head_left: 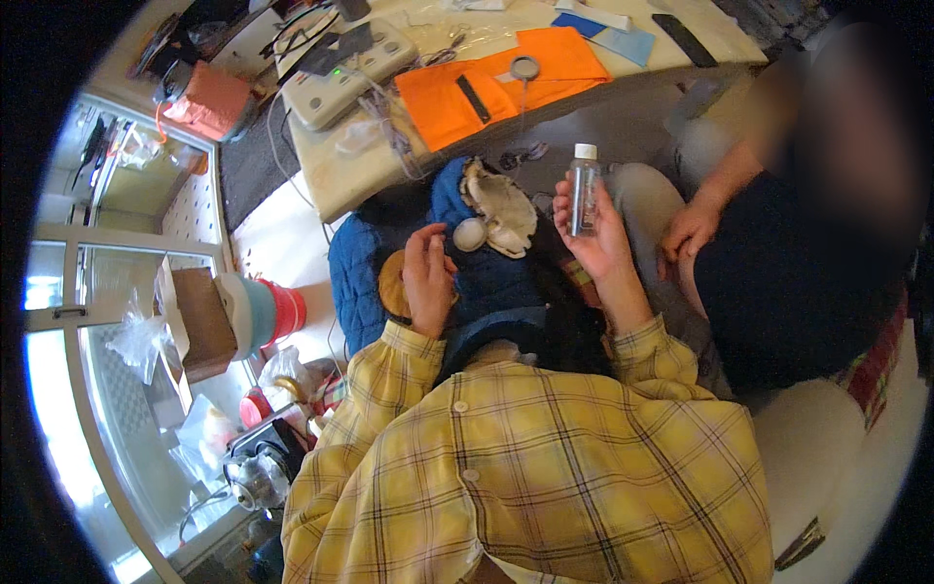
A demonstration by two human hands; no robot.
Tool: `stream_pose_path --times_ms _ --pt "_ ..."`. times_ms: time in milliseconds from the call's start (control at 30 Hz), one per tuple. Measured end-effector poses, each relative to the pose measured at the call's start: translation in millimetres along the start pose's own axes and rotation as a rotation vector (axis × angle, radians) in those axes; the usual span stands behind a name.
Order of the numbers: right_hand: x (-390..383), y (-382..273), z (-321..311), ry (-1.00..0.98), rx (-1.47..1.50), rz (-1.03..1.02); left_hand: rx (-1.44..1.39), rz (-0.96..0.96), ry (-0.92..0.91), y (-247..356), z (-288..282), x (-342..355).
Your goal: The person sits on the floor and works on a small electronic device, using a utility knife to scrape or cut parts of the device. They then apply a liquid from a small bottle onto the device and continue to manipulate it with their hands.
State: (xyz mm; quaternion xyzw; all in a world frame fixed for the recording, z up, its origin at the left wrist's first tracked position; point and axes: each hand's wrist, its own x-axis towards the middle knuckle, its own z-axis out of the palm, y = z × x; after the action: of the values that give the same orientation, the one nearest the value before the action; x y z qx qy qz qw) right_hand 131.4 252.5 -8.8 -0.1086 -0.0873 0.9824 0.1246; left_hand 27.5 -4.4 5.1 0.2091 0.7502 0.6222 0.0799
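A fisheye head view looks down, close above the plaid shirt [603, 448], facing the table [341, 180].

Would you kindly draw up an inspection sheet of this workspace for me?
Surface: cream table, partly covered by an orange cloth.
Job's things: white-capped clear bottle; round white piece and cream rough-edged piece over the lap.
Clutter: black strip on the cloth; blue sheets and a white box with a green light on the table.
Grips: right grip holds the bottle upright; left grip is near the round white piece; whether it holds anything is unclear.
Cables: grey bundle on the table.
Surroundings: another person's hand at right; red bucket and cardboard box at left.
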Motion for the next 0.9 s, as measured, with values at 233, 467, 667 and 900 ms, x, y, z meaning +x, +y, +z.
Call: stream_pose_path --times_ms 233,467,667,900 --pt "-21.1 21.0 4.6 0.043 -0.107 0.089 0.620 0.361 -0.208 32.8 -13.3 -15.6" --pt "-39.5 60.3 40.2 0.064 -0.364 0.000 -0.128 0.081 -0.290 61.5 5.4 -15.5" --pt "-41.9 82.1 72.1 0.034 -0.786 -0.228 -0.178 -0.031 -0.339 74.2 25.3 -14.3" --pt "-55.2 39.1 137.2 -0.084 -1.899 -0.645 0.192 0.251 -0.270 78.8 12.0 -28.9"
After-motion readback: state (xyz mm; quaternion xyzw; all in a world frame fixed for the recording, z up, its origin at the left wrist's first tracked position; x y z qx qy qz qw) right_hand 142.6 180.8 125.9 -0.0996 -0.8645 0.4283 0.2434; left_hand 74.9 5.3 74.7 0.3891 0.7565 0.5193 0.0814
